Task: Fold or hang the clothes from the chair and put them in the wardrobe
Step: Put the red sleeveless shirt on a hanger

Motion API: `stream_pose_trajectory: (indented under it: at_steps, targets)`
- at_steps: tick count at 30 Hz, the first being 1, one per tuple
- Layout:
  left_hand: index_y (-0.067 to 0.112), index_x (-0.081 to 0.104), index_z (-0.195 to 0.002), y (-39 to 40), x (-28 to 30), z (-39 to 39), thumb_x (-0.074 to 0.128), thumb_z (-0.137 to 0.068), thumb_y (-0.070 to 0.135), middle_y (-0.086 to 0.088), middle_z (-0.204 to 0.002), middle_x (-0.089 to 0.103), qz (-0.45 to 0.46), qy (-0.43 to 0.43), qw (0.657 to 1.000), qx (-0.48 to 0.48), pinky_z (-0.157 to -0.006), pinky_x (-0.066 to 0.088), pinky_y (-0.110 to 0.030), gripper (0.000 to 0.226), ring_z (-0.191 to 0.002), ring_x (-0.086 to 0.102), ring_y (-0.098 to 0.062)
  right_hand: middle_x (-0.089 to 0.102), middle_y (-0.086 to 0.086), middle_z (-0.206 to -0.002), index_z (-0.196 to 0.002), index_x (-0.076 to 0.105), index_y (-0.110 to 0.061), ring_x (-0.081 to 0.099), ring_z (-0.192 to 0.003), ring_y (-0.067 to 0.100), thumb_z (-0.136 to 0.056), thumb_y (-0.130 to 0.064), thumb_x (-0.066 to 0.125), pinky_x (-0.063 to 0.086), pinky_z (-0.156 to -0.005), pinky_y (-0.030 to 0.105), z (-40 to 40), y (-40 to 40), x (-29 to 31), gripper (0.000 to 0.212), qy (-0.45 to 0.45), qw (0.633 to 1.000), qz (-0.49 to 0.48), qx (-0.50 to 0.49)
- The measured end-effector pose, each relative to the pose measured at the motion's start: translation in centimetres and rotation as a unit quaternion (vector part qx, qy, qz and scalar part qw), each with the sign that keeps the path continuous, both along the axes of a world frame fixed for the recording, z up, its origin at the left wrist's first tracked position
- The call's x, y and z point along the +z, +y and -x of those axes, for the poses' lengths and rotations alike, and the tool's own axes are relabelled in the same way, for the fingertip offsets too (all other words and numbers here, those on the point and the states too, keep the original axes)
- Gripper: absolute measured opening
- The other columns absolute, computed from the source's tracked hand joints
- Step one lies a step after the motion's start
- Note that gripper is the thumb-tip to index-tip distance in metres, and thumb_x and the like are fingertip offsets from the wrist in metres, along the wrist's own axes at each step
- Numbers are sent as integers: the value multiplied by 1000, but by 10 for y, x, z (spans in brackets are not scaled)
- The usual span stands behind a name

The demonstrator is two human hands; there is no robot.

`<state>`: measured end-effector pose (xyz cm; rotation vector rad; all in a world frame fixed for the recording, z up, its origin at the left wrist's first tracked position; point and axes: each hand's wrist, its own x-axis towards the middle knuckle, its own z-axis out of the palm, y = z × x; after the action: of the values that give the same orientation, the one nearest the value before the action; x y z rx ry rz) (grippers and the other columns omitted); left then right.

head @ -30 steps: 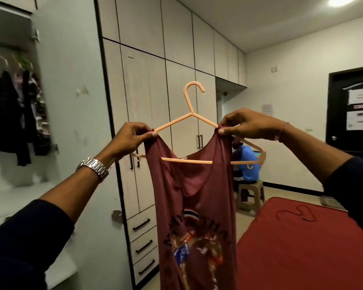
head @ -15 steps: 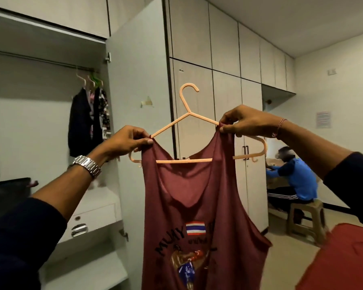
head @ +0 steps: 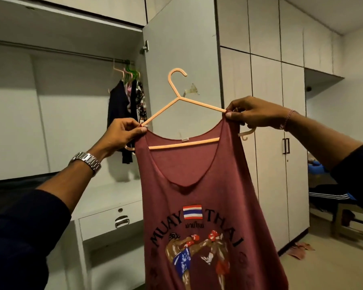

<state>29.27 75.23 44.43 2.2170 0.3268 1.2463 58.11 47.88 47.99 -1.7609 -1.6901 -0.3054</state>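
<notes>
Two hands hold one maroon Muay Thai tank top (head: 197, 206) on a peach plastic hanger (head: 176, 97), in front of the open wardrobe. The left hand (head: 122, 135) pinches the left strap against the hanger's sloping arm; the right hand (head: 254, 115) pinches the right strap the same way, fingers curled round strap and plastic together. The hook rises free between the hands, and the top's body hangs below them.

The likeliest trouble is a strap sliding off. The straps are narrow, the neckline is deep, and the hanger arms slope downward, so only the pinches appear to keep the fabric seated. Letting go of one side to take the hook could let that strap slip toward the hanger's end, which sticks out beyond the right hand, and drop.

Reaching the wardrobe rail (head: 57, 52), up and to the left of the left hand, brings a second risk: the hook could snag the hung clothes (head: 124, 109) clustered there, or the open wardrobe door (head: 182, 38) behind the hanger could catch it.
</notes>
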Motion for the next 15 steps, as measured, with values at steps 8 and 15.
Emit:
stream_pose_trajectory:
  at_steps: [8, 15]
  targets:
    - [4, 73, -99, 45, -7, 19, 78, -83, 18, -1, -76, 72, 31, -11, 999, 25, -54, 51, -21, 22, -63, 63, -8, 65, 6, -90, -110, 68, -14, 52, -74, 18, -100, -32, 59, 47, -54, 23, 2, 49, -8, 22, 44, 998, 37, 38]
    - [-6, 70, -104, 85, -9, 17, 76, -84, 12, -12, -83, 70, 17, -3, 998, 54, -52, 49, -17, 27, -62, 63, -6, 69, 7, -94, -105, 71, -19, 56, -75, 18, -93, -46, 64, 49, -61, 31, -6, 102, -11, 30, 30, 999, 13, 32]
